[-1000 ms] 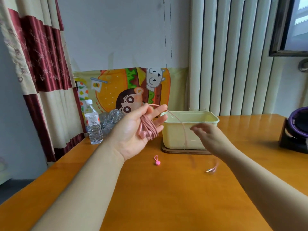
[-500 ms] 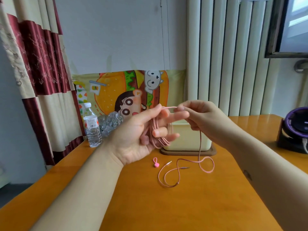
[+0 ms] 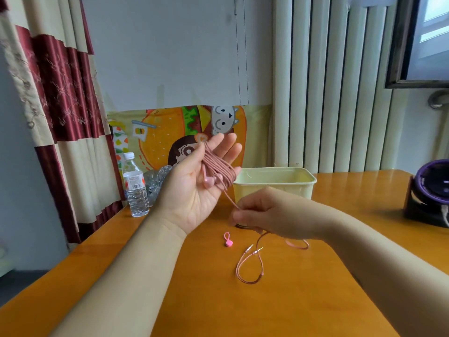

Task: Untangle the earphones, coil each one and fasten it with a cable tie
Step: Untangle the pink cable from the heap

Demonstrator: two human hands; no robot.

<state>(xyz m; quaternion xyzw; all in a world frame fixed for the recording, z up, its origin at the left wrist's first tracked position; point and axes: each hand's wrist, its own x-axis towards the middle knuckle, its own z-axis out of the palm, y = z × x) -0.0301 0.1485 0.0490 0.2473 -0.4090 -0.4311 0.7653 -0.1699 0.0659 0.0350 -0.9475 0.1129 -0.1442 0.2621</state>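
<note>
Above table (image 3: 170,300), earphones (image 3: 218,169) wrap left grip (image 3: 194,190).

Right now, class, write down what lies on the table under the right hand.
The pink earphone cable drops from the right hand and loops on the table, its two plugs in plain sight. The hand covers part of that loop and the near lower edge of the tub.

Cable (image 3: 220,171) vanishes inside the curled right hand (image 3: 264,215) and re-emerges beneath it; the fingertips gripping it are hidden. The same hand covers the lower front corner of the box (image 3: 274,183). Left hand (image 3: 192,198) masks part of the poster (image 3: 165,132) and the plastic (image 3: 156,183). Device (image 3: 430,193) cut by the right edge. Label on the bottle (image 3: 136,188) too small to read. Both forearms cut by the bottom edge.
</note>
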